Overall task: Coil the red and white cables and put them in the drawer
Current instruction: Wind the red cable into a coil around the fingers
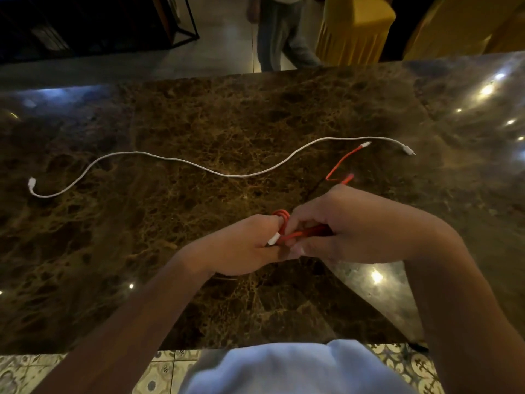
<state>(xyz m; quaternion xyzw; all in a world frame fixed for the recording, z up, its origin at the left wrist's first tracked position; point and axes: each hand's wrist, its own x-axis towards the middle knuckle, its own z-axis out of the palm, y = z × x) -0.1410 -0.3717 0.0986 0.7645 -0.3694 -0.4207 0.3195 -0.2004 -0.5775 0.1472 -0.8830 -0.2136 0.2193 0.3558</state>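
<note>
**Red cable half coiled, white cable untouched**

The white cable (181, 160) lies uncoiled across the table (142, 251), at 10 to 1 o'clock from the hands. The left hand (244, 245) pinches the loops of the red cable (284, 226), its white plug at the fingertips. The right hand (341, 228) curls round the strand, whose tail runs to 1 o'clock. No drawer shows; both stowings remain.

left hand (244, 245) and right hand (341, 226) touching, fingers curled, pinching
</note>
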